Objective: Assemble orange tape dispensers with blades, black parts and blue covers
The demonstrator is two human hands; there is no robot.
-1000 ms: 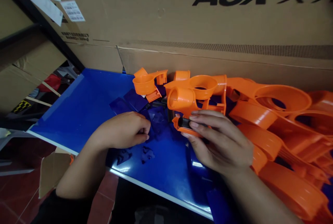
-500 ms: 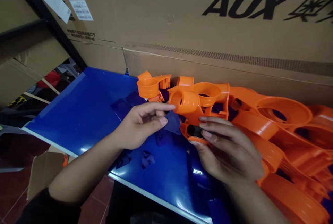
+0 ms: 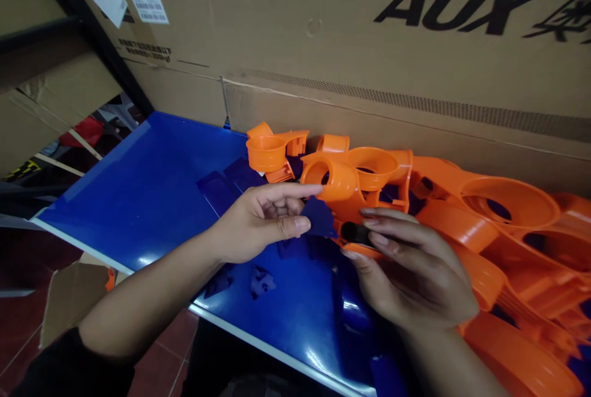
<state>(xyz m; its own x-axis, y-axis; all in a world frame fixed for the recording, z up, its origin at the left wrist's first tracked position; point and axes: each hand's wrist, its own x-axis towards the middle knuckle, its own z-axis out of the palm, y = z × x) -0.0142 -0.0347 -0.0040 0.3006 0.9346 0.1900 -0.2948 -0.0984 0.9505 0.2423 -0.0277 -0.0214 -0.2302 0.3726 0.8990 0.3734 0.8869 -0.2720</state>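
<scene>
My left hand pinches a small dark blue plastic piece between thumb and fingers, its index finger stretched along the top. Close by on the right, my right hand is closed on an orange plastic part with a short black cylinder in it. The blue piece reaches close to the orange part; whether they touch I cannot tell. Much of the orange part is hidden by my right fingers. Below my left hand, a small angular blue piece lies on the blue tabletop.
Orange ring-shaped parts are heaped along the back and right of the table. A separate orange part stands at the back. Flat dark blue pieces lie behind my left hand. A large cardboard box walls off the back.
Both hands have shifted slightly right in the view with what they hold, and the scene has shifted a little too. The blue piece in my left hand has turned slightly and appears darker.
</scene>
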